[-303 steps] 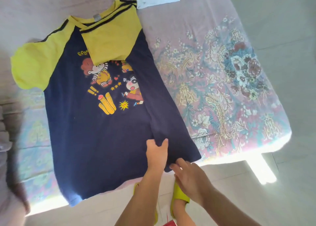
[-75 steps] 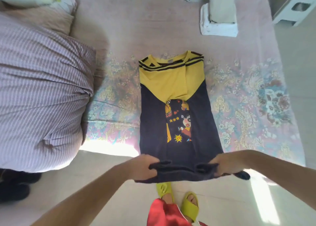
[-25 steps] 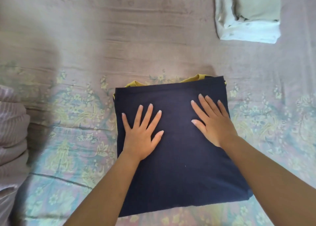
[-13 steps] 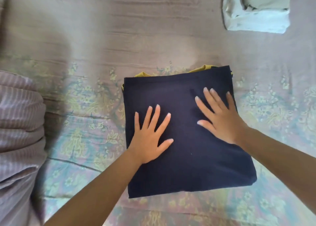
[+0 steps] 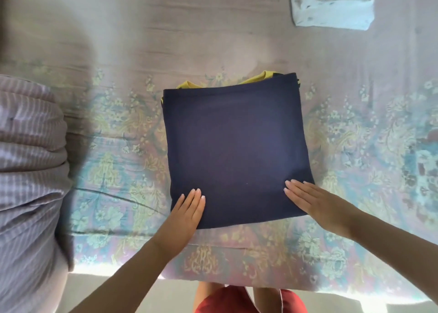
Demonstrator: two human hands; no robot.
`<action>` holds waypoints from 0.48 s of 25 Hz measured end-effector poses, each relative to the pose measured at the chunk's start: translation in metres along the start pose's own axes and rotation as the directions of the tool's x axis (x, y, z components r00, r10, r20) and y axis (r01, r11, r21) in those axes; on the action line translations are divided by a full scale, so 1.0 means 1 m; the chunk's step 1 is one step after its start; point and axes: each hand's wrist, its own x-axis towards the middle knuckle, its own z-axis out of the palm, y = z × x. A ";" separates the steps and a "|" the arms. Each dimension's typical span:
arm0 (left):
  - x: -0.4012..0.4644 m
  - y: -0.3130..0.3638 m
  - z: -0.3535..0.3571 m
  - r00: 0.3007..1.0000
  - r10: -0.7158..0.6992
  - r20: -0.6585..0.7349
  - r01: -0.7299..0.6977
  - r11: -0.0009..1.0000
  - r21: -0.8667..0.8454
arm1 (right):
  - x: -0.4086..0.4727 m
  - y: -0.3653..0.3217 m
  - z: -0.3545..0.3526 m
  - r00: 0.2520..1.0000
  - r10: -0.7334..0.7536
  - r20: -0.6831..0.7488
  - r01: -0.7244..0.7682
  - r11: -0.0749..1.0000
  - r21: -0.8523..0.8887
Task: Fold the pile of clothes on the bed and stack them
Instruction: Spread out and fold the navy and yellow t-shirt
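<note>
- Shirt: navy, folded into a rough square, lying flat on the bed near its front edge. Only the plain navy side shows; thin strips of yellow peek out along the far edge, and any print is hidden inside the fold.
- Left hand: flat, fingers straight and held together, resting on the shirt's near left corner. The thumb is hard to make out.
- Right hand: flat, fingers straight and close together, pressing the shirt's near right corner. The palm covers the corner itself, so its edge there cannot be seen.
- Folded stack: pale clothes at the far right of the bed, well apart from the shirt; the top is cut off by the frame, so the number of pieces cannot be told.
- Striped bedding: bulky, at the left, cut off by the frame edge and blurred.
- Red garment: worn by the person, at the bottom edge, only partly in frame.
</note>
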 end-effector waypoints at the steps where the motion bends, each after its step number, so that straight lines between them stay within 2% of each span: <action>1: -0.005 0.002 -0.005 0.997 0.047 0.061 -0.046 0.999 -0.006 | -0.009 -0.002 -0.005 0.997 -0.008 0.080 0.003 0.998 0.059; 3: -0.021 0.006 -0.024 0.935 0.158 0.317 -0.111 0.981 -0.162 | -0.035 -0.009 -0.006 0.978 -0.065 0.198 0.023 0.978 0.209; 4: -0.030 0.008 -0.034 0.883 0.238 0.404 -0.111 0.944 -0.312 | -0.049 -0.013 -0.010 0.948 -0.116 0.297 0.016 0.947 0.321; 6: -0.039 -0.005 -0.067 0.786 0.360 0.502 0.007 0.808 -0.590 | -0.057 -0.005 -0.028 0.861 -0.175 0.477 -0.094 0.868 0.488; 7: -0.034 -0.022 -0.082 0.788 0.359 0.501 0.091 0.736 -0.671 | -0.046 0.009 -0.041 0.841 -0.148 0.521 -0.198 0.810 0.551; 8: -0.024 -0.039 -0.093 0.843 0.292 0.452 0.165 0.660 -0.733 | -0.031 0.025 -0.055 0.862 -0.040 0.505 -0.321 0.729 0.605; 9: -0.012 -0.060 -0.100 0.919 0.135 0.370 0.245 0.540 -0.805 | -0.013 0.041 -0.068 0.893 0.118 0.434 -0.414 0.592 0.691; 10: 0.002 -0.078 -0.104 0.955 -0.076 0.287 0.296 0.318 -0.901 | 0.004 0.057 -0.078 0.898 0.292 0.328 -0.430 0.427 0.796; 11: 0.014 -0.089 -0.105 0.925 -0.292 0.243 0.259 0.017 -0.966 | 0.018 0.066 -0.086 0.860 0.432 0.271 -0.387 0.208 0.898; 12: 0.024 -0.092 -0.100 0.851 -0.455 0.262 0.157 -0.256 -0.954 | 0.029 0.068 -0.084 0.814 0.515 0.269 -0.316 0.004 0.949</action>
